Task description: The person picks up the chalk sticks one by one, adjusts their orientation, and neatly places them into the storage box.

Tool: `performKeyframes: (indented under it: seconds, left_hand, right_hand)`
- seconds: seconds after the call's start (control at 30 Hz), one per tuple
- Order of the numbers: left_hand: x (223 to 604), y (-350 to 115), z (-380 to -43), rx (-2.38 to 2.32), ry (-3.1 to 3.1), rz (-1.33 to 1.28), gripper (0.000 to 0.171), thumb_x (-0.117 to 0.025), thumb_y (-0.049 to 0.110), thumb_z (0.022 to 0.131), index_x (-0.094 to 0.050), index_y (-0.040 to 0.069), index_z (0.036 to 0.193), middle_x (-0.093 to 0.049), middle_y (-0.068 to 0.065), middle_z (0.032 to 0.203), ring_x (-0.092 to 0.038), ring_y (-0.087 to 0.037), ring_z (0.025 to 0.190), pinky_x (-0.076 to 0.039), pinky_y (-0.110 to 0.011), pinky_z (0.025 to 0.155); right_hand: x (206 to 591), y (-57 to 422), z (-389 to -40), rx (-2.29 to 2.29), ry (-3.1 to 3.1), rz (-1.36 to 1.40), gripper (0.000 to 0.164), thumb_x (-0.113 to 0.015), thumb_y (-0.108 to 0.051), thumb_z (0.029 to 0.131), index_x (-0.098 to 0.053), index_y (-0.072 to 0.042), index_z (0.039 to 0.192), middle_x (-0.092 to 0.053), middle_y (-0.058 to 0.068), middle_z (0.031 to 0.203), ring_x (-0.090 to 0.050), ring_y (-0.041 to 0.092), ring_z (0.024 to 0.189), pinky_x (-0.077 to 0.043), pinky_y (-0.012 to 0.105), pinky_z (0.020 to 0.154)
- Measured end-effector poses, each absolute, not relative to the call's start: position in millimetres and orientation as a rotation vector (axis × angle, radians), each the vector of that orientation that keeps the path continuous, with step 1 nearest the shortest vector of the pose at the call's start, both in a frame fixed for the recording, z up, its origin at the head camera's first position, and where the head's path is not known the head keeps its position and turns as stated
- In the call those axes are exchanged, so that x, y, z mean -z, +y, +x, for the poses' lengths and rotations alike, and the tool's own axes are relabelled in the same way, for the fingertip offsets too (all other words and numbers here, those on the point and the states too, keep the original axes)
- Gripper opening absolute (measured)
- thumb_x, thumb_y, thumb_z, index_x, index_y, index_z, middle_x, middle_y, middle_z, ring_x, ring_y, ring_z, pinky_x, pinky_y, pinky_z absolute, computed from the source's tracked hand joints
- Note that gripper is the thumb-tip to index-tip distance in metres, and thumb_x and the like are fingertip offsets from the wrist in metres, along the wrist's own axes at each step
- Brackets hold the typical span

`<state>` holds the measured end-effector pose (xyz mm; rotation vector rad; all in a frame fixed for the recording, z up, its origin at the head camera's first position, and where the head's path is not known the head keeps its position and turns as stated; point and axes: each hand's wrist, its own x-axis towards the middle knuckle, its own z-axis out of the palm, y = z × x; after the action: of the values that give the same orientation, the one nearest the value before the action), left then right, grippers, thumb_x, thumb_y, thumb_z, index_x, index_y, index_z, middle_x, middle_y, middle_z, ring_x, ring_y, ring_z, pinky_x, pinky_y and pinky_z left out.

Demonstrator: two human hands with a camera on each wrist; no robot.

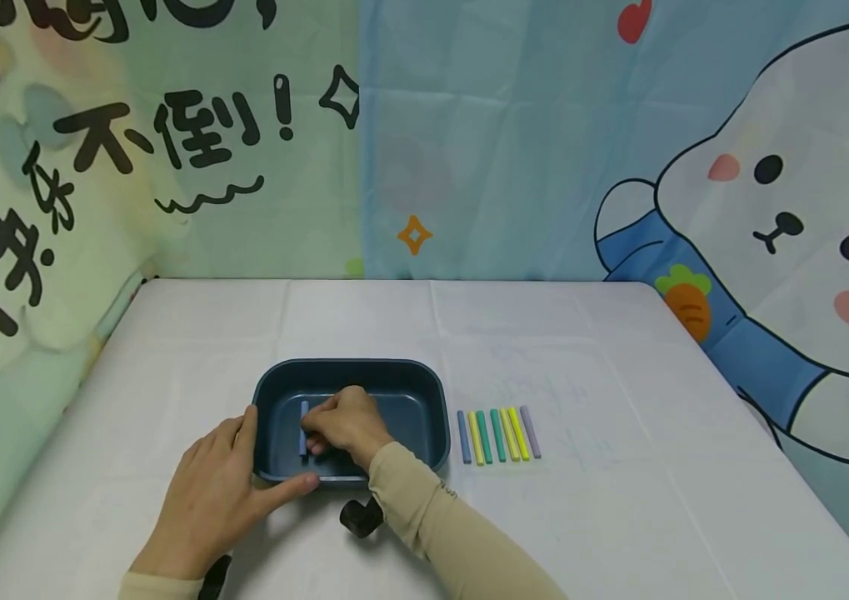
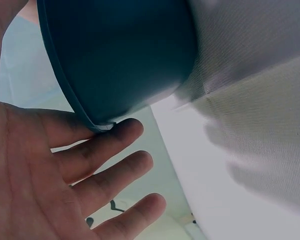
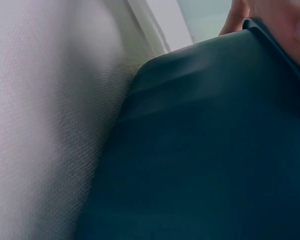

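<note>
A dark blue rectangular box (image 1: pixel 424 417) with rounded corners stands on the table. My left hand (image 1: pixel 214 483) touches its near left corner, with the thumb along the front and straight fingers at the left side; the left wrist view shows those fingers (image 2: pixel 110 175) spread against the rim. Inside the box, toward its left end, lies a blue chalk stick (image 1: pixel 303 442). My right hand (image 1: pixel 352 423) reaches in over the front wall, its curled fingers pinching this stick from the right. In the right wrist view the box's outer wall (image 3: pixel 190 140) hides the fingertips and the stick.
Right of the box, several chalk sticks (image 1: pixel 497 435) lie side by side in a row: blue, yellow, green and purple. White cloth (image 1: pixel 619 500) covers the table. Printed fabric backdrops (image 1: pixel 469 167) rise behind and to the left.
</note>
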<state>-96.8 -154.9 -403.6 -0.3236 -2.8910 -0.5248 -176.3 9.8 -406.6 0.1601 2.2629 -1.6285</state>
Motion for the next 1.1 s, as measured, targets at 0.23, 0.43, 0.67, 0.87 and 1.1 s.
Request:
performKeyframes:
  seconds: [0.23,0.43,0.67,0.87,1.1]
  left_hand:
    - [404,-155,-97,0.512,-2.889,-0.331,0.116,-0.063,0.079,0.080,-0.043,-0.016,0.144,-0.059,-0.031,0.125,-0.061,-0.044,0.113,-0.046,-0.058,0.095]
    - [404,-154,-97,0.511,-2.890,-0.334,0.116,-0.062,0.080,0.080,-0.043,-0.016,0.144,-0.058,-0.031,0.127,-0.060,-0.045,0.114,-0.045,-0.058,0.097]
    - [404,-155,-96,0.523,-2.903,-0.313,0.118,-0.062,0.081,0.080,-0.043,-0.016,0.144,-0.058,-0.031,0.127,-0.059,-0.045,0.115,-0.045,-0.059,0.097]
    - [404,-155,-96,0.517,-2.913,-0.306,0.120,-0.061,0.082,0.079,-0.043,-0.017,0.144,-0.058,-0.032,0.127,-0.060,-0.045,0.115,-0.045,-0.059,0.096]
    - [405,-154,-98,0.526,-2.917,-0.299,0.119,-0.061,0.082,0.079,-0.043,-0.016,0.144,-0.057,-0.032,0.128,-0.059,-0.046,0.115,-0.045,-0.060,0.096]
  right_hand:
    - [407,10,-177,1.620,2.272,0.171,0.006,-0.071,0.003,0.085,-0.070,-0.001,0.080,-0.068,0.009,0.061,-0.064,0.011,0.047,-0.056,0.025,0.054]
    - [407,11,-176,1.547,2.344,0.153,0.008,-0.071,0.003,0.084,-0.070,-0.001,0.077,-0.068,0.010,0.060,-0.068,0.015,0.050,-0.056,0.026,0.055]
    - [411,6,-177,1.436,2.458,0.124,0.026,-0.071,0.002,0.084,-0.062,-0.007,0.061,-0.064,0.005,0.052,-0.064,0.013,0.044,-0.053,0.023,0.052]
    - [417,3,-180,1.398,2.491,0.125,0.028,-0.072,0.001,0.083,-0.061,-0.009,0.059,-0.062,0.003,0.049,-0.062,0.012,0.041,-0.051,0.023,0.048]
    - [415,6,-180,1.465,2.422,0.120,0.021,-0.074,0.001,0.083,-0.065,-0.006,0.065,-0.064,0.004,0.052,-0.064,0.014,0.045,-0.054,0.025,0.049]
